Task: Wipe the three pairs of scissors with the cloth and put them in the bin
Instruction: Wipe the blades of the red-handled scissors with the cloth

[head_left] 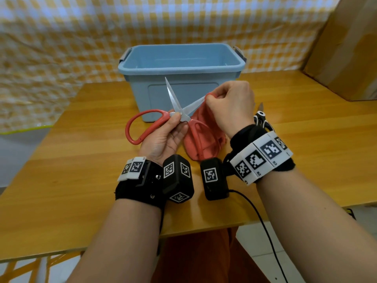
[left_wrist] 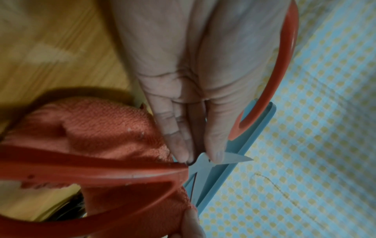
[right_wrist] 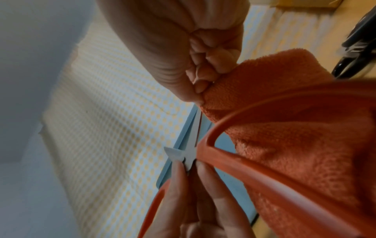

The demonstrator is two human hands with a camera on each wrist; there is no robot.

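the left hand [head_left: 167, 135] is pinching the red-handled scissors [head_left: 179, 114] at the pivot, blades spread open above the wooden worktop [head_left: 81, 160]. the right hand [head_left: 230, 103], at 3 o'clock of the pivot, is clenching the red cloth [head_left: 204, 139] around 1 blade tip, the cloth hanging down behind the handles. the blue bin [head_left: 183, 64] is standing at 12 o'clock. black-handled scissors [head_left: 262, 117] are lying at 3 o'clock, partly hidden by the right wrist.
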